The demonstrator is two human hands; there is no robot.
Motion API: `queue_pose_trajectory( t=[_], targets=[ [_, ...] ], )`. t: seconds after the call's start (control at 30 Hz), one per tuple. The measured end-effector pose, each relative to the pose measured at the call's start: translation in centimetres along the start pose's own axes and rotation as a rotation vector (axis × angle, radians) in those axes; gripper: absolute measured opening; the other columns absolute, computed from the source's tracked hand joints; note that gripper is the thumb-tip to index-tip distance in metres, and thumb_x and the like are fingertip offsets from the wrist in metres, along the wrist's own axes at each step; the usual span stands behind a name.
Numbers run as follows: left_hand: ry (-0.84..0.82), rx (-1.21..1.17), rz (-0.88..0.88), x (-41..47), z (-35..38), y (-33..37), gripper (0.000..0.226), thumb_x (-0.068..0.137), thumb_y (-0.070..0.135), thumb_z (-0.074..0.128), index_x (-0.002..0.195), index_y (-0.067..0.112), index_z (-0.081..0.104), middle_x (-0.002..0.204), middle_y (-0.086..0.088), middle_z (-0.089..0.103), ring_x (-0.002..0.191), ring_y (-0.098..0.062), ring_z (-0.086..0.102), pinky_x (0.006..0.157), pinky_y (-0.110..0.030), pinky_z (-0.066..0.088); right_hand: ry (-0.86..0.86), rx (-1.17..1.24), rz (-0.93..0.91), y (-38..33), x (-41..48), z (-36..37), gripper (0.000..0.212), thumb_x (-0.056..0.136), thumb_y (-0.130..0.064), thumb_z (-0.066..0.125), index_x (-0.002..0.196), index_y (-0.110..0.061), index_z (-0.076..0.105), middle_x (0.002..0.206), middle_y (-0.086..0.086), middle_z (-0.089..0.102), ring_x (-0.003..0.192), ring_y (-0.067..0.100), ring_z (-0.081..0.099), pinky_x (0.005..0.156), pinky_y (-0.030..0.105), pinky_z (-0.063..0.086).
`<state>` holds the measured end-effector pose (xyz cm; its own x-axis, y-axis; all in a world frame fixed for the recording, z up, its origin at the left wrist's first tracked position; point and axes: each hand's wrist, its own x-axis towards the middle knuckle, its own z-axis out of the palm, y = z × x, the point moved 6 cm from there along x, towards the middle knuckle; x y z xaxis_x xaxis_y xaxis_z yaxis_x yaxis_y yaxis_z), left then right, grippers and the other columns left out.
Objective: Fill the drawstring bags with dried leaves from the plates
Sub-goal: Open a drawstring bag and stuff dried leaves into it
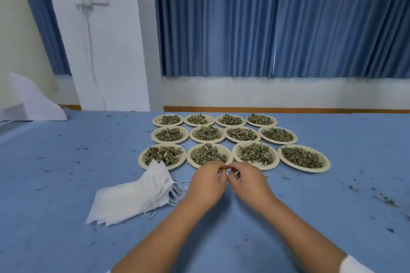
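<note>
**Both hands busy with one bag, plates full**

The left hand (206,184) and right hand (249,182) meet fingertip to fingertip just short of the near row of plates (304,170). Both have fingers curled in, pinching something small and white between them. It looks to be a bag (235,174), though the knuckles hide most of it and I can't tell mouth from strings. The stack (133,197) of spare bags lies flat on the table (66,162) to the left, one corner lapping the rim of the near-left plate, strings trailing toward the left wrist.

All twelve plates are heaped with leaves (208,154), so the filling seems barely begun. The step in hand, I'd judge, is opening the mouth. To do it well, part the two layers with the thumbs and spread the opening wide. Keep one hand holding it open over a plate, so spilled leaves drop back there instead of joining the crumbs (386,200) on the cloth. Small pinches should go in cleaner than handfuls, and the strings want keeping outside the opening.
</note>
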<state>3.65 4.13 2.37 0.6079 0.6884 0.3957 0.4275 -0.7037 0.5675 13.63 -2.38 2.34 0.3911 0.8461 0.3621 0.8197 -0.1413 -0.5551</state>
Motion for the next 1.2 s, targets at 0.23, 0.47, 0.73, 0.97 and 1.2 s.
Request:
queue_pose_trajectory(
  t=[0.23,0.47,0.73,0.97,1.2],
  targets=[
    [-0.038,0.335,-0.039,2.4,1.9,-4.5,0.019,0.09,0.002,0.044,0.099,0.006,0.06,0.108,-0.011,0.064,0.103,-0.03,0.056,0.078,-0.034,0.04,-0.084,-0.29,-0.049,4.0,5.0,5.3,0.039,0.091,-0.01,0.047,0.128,-0.015,0.06,0.128,0.002,0.059,0.118,0.024,0.049,0.096,0.034,0.045],
    [-0.065,0.429,0.027,2.5,2.7,-5.5,0.023,0.088,0.003,0.045,0.106,0.009,0.057,0.111,-0.009,0.061,0.106,-0.026,0.052,0.081,-0.036,0.039,-0.069,-0.319,-0.146,4.6,5.8,5.4,0.039,0.092,-0.012,0.051,0.13,-0.017,0.059,0.128,0.0,0.058,0.117,0.023,0.046,0.089,0.035,0.045],
    [-0.093,0.404,0.156,1.0,2.5,-5.3,0.028,0.099,0.015,0.039,0.118,0.012,0.059,0.118,-0.004,0.062,0.112,-0.023,0.053,0.091,-0.035,0.039,-0.119,-0.289,-0.205,4.4,3.9,4.3,0.034,0.095,-0.017,0.05,0.128,-0.016,0.06,0.129,-0.001,0.058,0.119,0.02,0.045,0.1,0.032,0.039],
    [-0.126,0.343,0.257,-3.6,1.6,-3.9,0.032,0.104,0.023,0.035,0.117,0.011,0.061,0.113,-0.003,0.066,0.105,-0.024,0.057,0.09,-0.038,0.043,-0.15,-0.257,-0.284,3.6,-0.6,2.1,0.025,0.095,-0.019,0.054,0.118,-0.017,0.063,0.119,-0.003,0.059,0.115,0.016,0.046,0.095,0.028,0.041],
    [-0.067,0.227,0.306,-7.8,0.2,-2.3,0.03,0.103,0.024,0.04,0.116,0.015,0.065,0.11,0.002,0.068,0.102,-0.019,0.058,0.09,-0.034,0.042,-0.153,-0.221,-0.341,2.7,-5.3,0.6,0.021,0.096,-0.026,0.056,0.115,-0.024,0.064,0.111,-0.014,0.055,0.105,0.003,0.041,0.088,0.023,0.042]
  ],
)
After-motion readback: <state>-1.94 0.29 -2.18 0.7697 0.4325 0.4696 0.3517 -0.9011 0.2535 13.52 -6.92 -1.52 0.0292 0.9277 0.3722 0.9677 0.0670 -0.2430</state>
